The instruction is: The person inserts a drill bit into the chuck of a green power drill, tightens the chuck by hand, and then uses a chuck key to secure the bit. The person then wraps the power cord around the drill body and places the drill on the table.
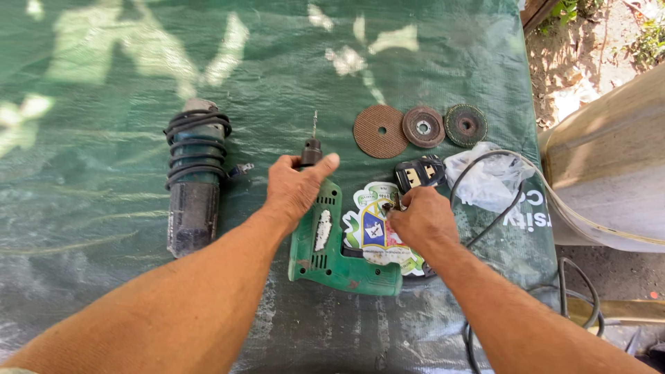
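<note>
Your left hand (294, 187) lies flat and unclenched on the green drill (325, 239), near its chuck, at the table's (104, 291) middle. Your right hand (419, 218) pinches a small dark part (385, 206) over the sticker sheet (374, 225). Toward the far edge lie three discs (420, 127); a cord-wrapped grinder (194, 180) lies toward the left edge.

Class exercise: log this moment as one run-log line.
left hand: resting on green electric drill by its chuck | right hand: pinching small dark part, unclear what | nearby: cord-wrapped angle grinder, three round abrasive discs
</note>
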